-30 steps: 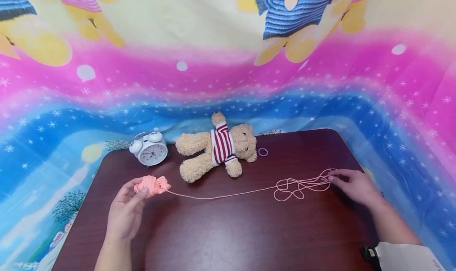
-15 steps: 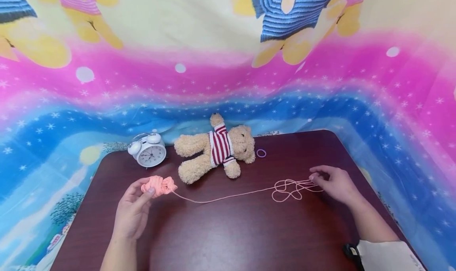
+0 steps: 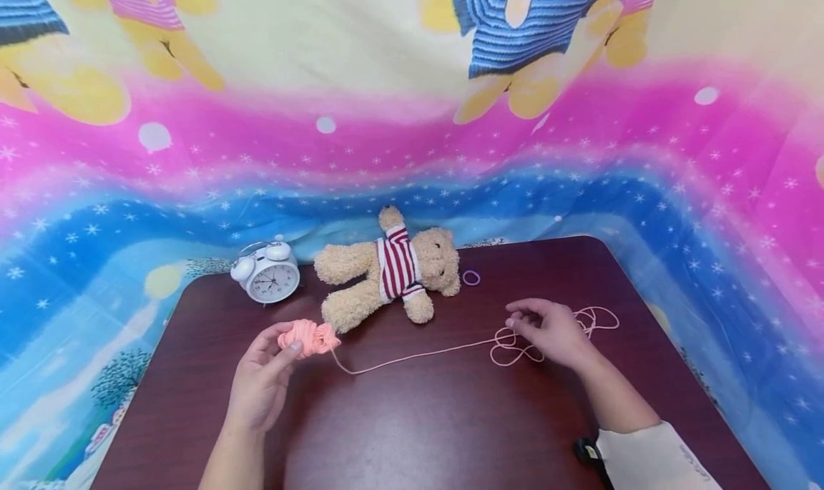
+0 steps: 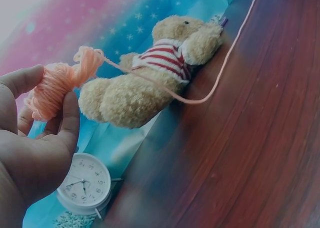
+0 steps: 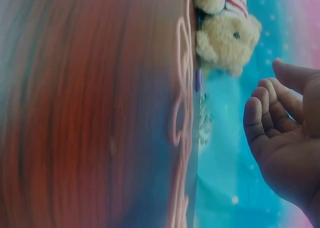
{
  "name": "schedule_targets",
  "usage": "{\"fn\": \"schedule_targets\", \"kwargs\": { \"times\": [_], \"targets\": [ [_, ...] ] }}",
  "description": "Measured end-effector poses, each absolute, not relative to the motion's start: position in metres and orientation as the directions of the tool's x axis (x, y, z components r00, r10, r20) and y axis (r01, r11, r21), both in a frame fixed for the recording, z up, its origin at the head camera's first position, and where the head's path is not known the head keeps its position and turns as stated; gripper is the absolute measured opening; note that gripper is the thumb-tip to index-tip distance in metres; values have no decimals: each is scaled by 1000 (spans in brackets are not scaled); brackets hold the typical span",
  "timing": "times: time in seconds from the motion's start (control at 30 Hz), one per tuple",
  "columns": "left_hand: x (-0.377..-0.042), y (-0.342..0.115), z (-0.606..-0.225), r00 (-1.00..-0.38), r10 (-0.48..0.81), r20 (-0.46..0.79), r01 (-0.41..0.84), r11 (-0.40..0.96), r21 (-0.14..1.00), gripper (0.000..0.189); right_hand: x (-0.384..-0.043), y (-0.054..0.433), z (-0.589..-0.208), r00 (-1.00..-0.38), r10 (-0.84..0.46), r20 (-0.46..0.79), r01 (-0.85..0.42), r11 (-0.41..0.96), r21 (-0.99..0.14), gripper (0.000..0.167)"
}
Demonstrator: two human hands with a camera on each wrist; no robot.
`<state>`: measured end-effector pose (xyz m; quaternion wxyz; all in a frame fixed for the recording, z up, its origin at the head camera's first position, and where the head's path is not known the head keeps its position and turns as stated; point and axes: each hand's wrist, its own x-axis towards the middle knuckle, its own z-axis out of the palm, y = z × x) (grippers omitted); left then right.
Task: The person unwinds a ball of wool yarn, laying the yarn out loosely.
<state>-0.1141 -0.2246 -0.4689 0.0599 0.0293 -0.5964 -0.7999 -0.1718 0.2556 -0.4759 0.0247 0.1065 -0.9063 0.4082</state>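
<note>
My left hand [image 3: 260, 386] pinches a wound bundle of peach yarn [image 3: 307, 337] between thumb and fingers, held in front of the teddy bear's legs. From the bundle a single yarn strand [image 3: 414, 357] sags and runs right across the table into loose loops. Over those loops hovers my right hand [image 3: 555, 332], its fingers loosely bent with nothing between them. In the right wrist view the yarn loops [image 5: 186, 133] lie on the table, apart from that hand. The left wrist view shows the thumb and fingers on both sides of the bundle.
A teddy bear [image 3: 360, 305] in a striped shirt lies along the table's back edge. To its left stands a white alarm clock [image 3: 273, 284]; by its head lies a purple ring [image 3: 464, 278]. A printed cloth [image 3: 380, 154] hangs around the dark wooden table [image 3: 399, 433].
My right hand has let go of the yarn and moved left, leaving loops lying behind it on the right. The left hand has shifted slightly right with the bundle.
</note>
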Motion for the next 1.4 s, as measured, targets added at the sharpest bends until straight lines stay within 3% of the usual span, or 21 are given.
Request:
{"fn": "schedule_targets", "kwargs": {
  "times": [1.03, 1.4],
  "targets": [
    [-127, -150, -468, -1000, 10, 14, 10, -371, 928, 33, -160, 107, -483, -875, -456, 161, -356, 383, -852, 29],
    [-128, -137, -471, -999, 35, 28, 13, -377, 926, 36, -153, 87, -481, -871, -455, 187, -362, 336, -869, 20]
  ]
}}
